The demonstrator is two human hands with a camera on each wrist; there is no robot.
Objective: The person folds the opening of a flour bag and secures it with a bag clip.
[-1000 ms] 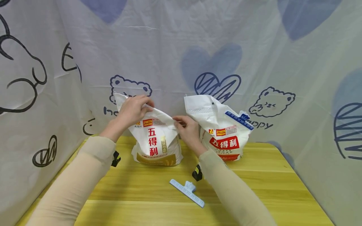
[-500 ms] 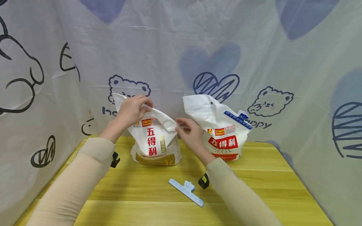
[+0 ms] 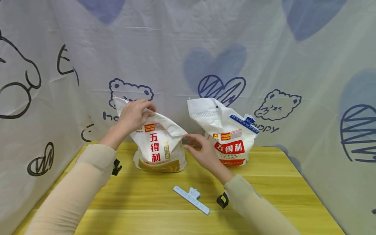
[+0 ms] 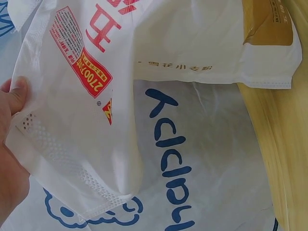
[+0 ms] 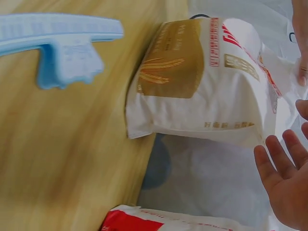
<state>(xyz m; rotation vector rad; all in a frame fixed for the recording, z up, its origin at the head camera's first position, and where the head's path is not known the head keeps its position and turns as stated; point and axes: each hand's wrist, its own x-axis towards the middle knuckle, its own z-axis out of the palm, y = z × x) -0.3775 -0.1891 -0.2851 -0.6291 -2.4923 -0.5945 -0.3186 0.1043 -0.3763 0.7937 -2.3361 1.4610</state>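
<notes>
Left hand [image 3: 133, 115]: fingers pinch the folded top of the left flour bag [image 3: 158, 143], which stands upright on the worktop [image 3: 264, 182]. Right hand [image 3: 205, 151]: fingers straight and spread, holding nothing, just beside that bag's right edge, in the gap between it and the second flour bag [image 3: 229, 137]. Second bag: upright, a blue clip [image 3: 243, 123] fastened across its folded top. Loose blue clip [image 3: 191, 199]: flat on the worktop, below the right fingers, near the wrist.

Makeshift recording booth, cartoon bedsheet backdrop [image 3: 182, 42], yellow wooden table [image 3: 264, 182]
</notes>
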